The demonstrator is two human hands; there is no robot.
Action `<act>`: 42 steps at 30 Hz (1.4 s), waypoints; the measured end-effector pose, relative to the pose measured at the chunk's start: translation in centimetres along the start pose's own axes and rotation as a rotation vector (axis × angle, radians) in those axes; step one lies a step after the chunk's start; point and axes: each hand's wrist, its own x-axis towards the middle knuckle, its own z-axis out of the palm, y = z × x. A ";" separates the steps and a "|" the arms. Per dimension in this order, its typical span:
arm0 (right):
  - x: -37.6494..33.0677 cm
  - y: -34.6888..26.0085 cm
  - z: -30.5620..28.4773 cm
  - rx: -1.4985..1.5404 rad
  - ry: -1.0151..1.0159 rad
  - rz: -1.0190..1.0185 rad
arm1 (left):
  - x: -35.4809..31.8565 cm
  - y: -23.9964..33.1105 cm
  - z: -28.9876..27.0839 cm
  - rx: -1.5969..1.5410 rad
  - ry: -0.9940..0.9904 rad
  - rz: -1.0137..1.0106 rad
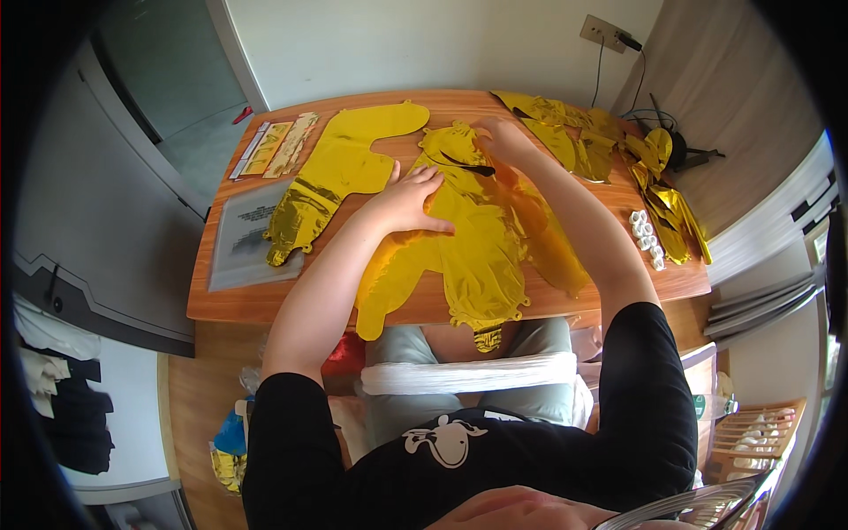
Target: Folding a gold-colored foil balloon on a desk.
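Note:
A deflated gold foil balloon lies spread across the middle of the wooden table, its lower end hanging over the near edge. My left hand rests on its left part with fingers spread. At the far end of the same balloon, my right hand has its fingers bent round the foil's edge. The fingertips there are partly hidden. Along the right side the foil is smeared by motion. To the left of my left hand lies another flat gold foil balloon, crinkled at its near end.
More gold foil lies at the table's far right. White rolls stand near the right edge. A clear plastic sleeve and flat packets lie at left. A white roll rests across my lap. A wall socket holds plugged-in cords.

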 end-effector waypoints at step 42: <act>-0.8 -0.3 0.2 -0.001 -0.274 0.306 | 1.1 1.1 -0.6 -0.010 -0.002 0.022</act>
